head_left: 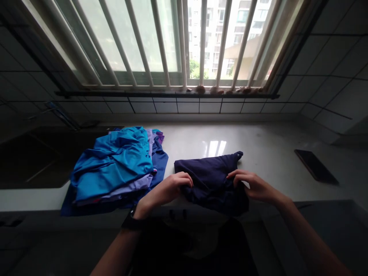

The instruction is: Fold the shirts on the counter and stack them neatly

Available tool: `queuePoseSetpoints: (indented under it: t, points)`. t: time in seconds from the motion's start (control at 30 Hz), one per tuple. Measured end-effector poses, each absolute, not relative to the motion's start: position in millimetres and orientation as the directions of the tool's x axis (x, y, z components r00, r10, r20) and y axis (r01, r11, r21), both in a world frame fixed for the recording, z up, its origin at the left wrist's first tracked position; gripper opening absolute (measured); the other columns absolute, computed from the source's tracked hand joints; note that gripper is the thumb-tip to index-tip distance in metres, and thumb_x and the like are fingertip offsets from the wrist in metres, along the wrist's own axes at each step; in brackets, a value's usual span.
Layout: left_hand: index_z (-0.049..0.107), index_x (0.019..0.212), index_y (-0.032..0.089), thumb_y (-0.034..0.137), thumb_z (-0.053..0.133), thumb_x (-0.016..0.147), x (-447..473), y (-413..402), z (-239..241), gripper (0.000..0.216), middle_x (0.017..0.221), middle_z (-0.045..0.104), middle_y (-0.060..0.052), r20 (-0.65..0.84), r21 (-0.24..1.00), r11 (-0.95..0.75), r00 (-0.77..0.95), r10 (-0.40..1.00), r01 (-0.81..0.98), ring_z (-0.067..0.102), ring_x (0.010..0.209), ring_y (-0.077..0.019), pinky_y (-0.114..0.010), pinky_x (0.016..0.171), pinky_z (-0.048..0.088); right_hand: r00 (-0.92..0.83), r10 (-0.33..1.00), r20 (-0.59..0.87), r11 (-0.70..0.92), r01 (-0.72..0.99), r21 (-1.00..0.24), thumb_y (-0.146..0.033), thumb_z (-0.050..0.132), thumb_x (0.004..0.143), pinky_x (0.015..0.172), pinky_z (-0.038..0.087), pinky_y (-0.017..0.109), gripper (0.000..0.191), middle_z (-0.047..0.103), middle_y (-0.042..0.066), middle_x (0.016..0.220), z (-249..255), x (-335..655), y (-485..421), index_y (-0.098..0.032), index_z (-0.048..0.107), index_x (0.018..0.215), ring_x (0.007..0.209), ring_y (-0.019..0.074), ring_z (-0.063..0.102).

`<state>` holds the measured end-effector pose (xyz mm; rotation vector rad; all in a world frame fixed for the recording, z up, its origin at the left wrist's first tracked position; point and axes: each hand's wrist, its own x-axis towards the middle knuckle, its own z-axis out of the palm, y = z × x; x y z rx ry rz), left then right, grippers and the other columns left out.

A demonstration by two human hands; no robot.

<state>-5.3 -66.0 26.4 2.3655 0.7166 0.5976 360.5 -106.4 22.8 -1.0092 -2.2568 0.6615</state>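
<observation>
A dark navy piece of clothing (212,174), gathered into a flattish bundle, lies on the counter, and its near part hangs over the front edge. What kind of garment it is I cannot make out. My left hand (175,184), with a dark band on the wrist, pinches its left side. At the right side, the fingers of my right hand (250,184) are closed on the same cloth. To the left of my left hand rests a pile of clothes (117,165), bright blue on top, with lilac and dark blue layers below.
The pale countertop (189,142) runs beneath a barred window (161,42). A dark sink (31,161) with a faucet (61,115) is at the left, partly behind the pile. A dark phone-like slab (316,166) lies at the right. Small round things (201,89) line the window ledge.
</observation>
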Motion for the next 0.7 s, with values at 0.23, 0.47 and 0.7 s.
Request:
queuePoseSetpoints:
  t: [0.23,0.47,0.7]
  points:
    - [0.070,0.080,0.019,-0.009,0.043,0.071,6,-49,44,0.040,0.100,0.077,-0.005,0.527,0.543,-0.733,0.514,0.677,0.409,0.073,0.096,-0.0175,-0.029,0.088,0.058,-0.252,0.749,0.613,0.616,0.605,-0.504,-0.002,0.049,0.079,0.089,0.056,0.038,0.025,0.074,0.006,0.100,37,353,-71,-0.024,0.062,0.077,0.096,0.0219,0.071]
    - [0.071,0.094,0.019,-0.006,0.049,0.068,-12,-75,51,0.043,0.111,0.073,-0.006,0.192,0.510,-0.742,0.784,0.590,0.434,0.070,0.102,-0.0177,-0.026,0.089,0.057,-0.533,0.805,0.260,0.579,0.611,-0.540,0.002,0.045,0.067,0.091,0.057,0.035,0.040,0.074,0.005,0.113,33,379,-88,-0.023,0.073,0.081,0.105,0.0214,0.072]
    - [0.068,0.128,0.019,0.012,0.048,0.090,32,-60,61,0.044,0.133,0.070,-0.010,0.257,0.370,-0.683,0.637,0.727,0.630,0.062,0.128,-0.0254,-0.041,0.115,0.046,-0.381,0.820,0.428,0.548,0.740,-0.391,-0.012,0.042,0.093,0.119,0.044,0.045,0.048,0.063,0.009,0.147,39,328,-83,-0.024,0.070,0.131,0.140,0.0248,0.056]
